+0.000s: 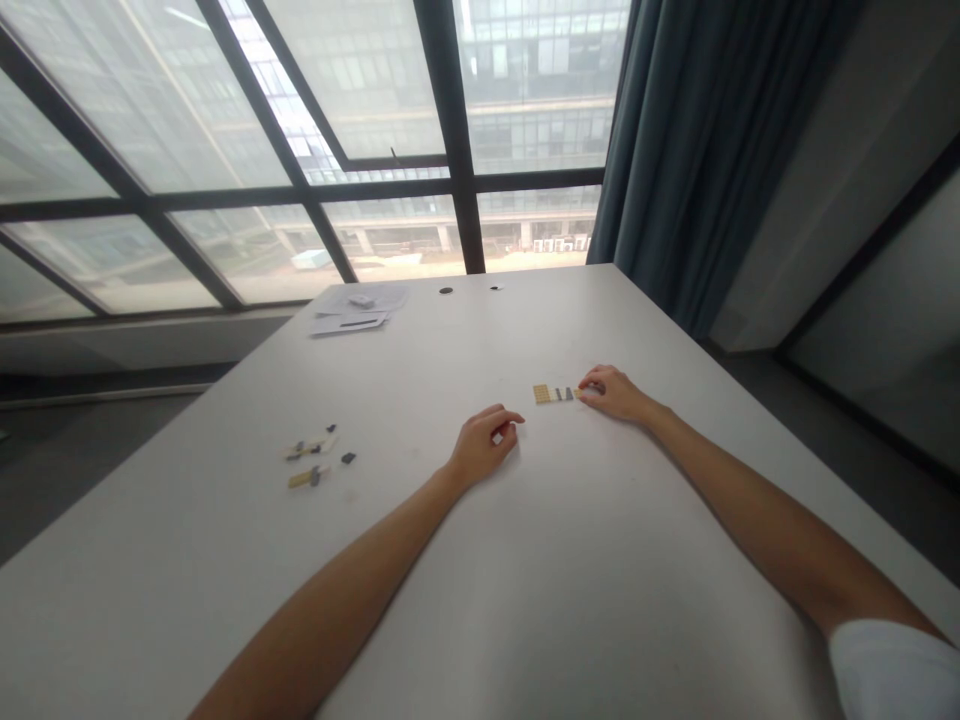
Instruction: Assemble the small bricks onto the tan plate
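— Where do you see the row of small blocks [553,394]?
— On my screen it lies flat on the white table [570,560], with a tan part at its left end, then pale and dark grey pieces.

— And the right hand [613,393]?
— It is at the right end of the row. Thumb and finger are closed on a small tan piece [578,393] there; how firmly they press, I cannot tell.

— The left hand [481,446]?
— It is nearer to me than the row, and to its left. The fingers are half curled, with a small gap to the thumb, and I see nothing in them.

— What else?
— Well to the left of the row I see a tan piece [300,480] and a dark piece [348,458]. Beyond the row, also leftward, are papers [330,326] and a black disc [445,290].
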A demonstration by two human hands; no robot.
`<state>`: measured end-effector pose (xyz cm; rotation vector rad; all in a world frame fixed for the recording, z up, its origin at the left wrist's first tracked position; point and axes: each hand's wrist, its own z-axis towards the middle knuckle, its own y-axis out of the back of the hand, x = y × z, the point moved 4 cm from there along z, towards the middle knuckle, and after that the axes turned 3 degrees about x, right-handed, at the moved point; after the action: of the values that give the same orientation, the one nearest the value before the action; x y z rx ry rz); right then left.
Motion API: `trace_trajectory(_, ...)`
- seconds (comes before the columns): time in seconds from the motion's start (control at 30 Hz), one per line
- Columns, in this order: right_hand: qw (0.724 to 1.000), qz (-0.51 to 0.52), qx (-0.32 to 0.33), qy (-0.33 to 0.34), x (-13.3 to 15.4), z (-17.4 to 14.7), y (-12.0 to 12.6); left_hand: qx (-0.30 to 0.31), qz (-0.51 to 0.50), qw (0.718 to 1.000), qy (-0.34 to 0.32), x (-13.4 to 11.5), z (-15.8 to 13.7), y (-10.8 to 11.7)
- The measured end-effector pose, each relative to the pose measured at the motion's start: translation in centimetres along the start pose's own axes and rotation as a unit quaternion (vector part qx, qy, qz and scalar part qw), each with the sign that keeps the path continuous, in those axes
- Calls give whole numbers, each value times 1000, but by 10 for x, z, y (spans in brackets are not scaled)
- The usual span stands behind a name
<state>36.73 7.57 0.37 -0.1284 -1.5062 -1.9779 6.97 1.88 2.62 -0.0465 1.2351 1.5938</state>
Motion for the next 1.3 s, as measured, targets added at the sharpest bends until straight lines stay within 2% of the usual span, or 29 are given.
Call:
trace_trajectory(0.5, 996, -60, 16, -61, 11, -2, 5, 6, 3, 1000, 0, 0, 0, -1)
trace_trajectory(1.3, 998, -44, -14, -45, 13, -3, -3, -4, -8, 1000, -8, -1, 1, 0)
